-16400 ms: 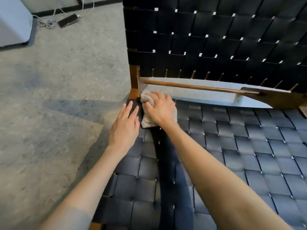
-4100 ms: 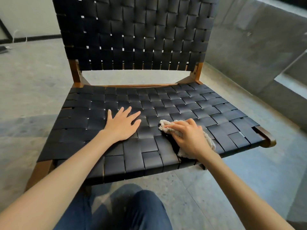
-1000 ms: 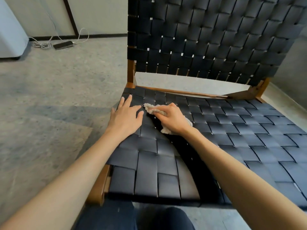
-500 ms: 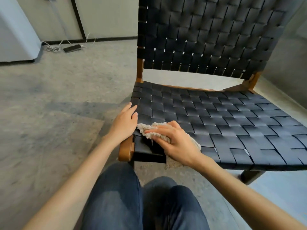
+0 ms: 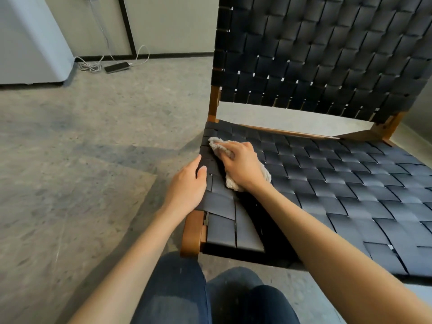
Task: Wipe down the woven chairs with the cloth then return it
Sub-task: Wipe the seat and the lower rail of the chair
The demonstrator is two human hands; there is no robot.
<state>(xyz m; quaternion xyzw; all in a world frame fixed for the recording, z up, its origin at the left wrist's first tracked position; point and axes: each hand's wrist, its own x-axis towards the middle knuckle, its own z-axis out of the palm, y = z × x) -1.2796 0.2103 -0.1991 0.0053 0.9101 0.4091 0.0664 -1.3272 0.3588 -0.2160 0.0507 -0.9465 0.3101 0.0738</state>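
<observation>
A chair with a black woven seat [image 5: 339, 183], a black woven backrest [image 5: 327, 54] and a brown wooden frame [image 5: 192, 232] fills the right half of the head view. My right hand [image 5: 240, 164] holds a bunched beige cloth [image 5: 231, 183] and presses it on the seat's left side, near the back corner. My left hand [image 5: 187, 185] rests on the seat's left edge just in front of the cloth, thumb on top of the straps and fingers fairly straight along the rim.
Grey stone floor lies left of the chair. A dark phone [image 5: 117, 67] with white cables lies by the far wall, beside a white cabinet [image 5: 30, 43]. My knees in jeans [image 5: 210, 295] are just before the seat's front left corner.
My right hand has slid the cloth from the seat's front left corner back along the left side. My left hand has shifted back along the edge with it.
</observation>
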